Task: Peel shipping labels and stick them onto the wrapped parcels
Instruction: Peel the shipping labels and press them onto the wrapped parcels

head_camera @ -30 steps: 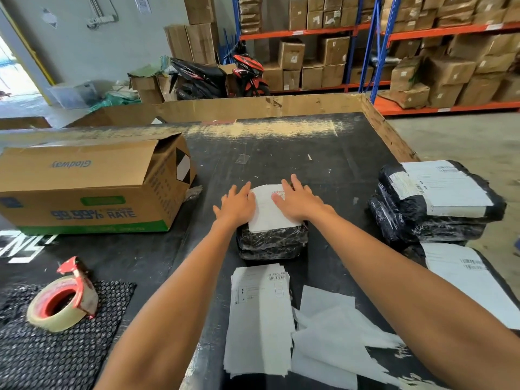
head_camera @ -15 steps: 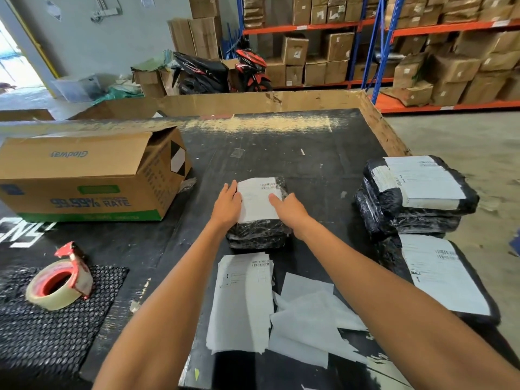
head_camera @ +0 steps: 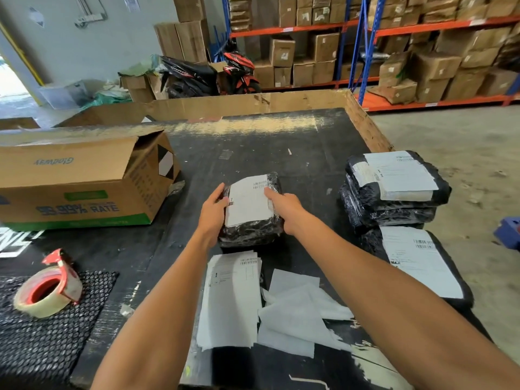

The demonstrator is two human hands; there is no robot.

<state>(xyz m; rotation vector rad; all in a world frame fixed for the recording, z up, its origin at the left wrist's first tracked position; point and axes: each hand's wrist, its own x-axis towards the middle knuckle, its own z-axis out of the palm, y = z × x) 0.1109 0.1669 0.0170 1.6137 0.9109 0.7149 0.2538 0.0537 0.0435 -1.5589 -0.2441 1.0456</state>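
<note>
A black wrapped parcel [head_camera: 250, 232] lies mid-table with a white shipping label [head_camera: 247, 201] stuck on its top. My left hand [head_camera: 212, 212] grips the parcel's left side, and my right hand [head_camera: 284, 206] grips its right side, fingers resting on the label's edge. In front of the parcel lies a stack of unpeeled labels [head_camera: 229, 299], with peeled backing sheets [head_camera: 295, 313] beside it. A pile of labelled parcels [head_camera: 394, 190] stands to the right, with another labelled parcel [head_camera: 422, 266] in front of it.
An open cardboard box [head_camera: 78, 187] lies on its side at the left. A tape roll with a red dispenser [head_camera: 47, 291] sits on a black mesh mat [head_camera: 42, 342]. The black table [head_camera: 253, 153] has a cardboard rim; its right edge drops to the floor.
Both hands have slid from pressing flat on the label to gripping the parcel's sides. The label now lies flat and fully visible.
</note>
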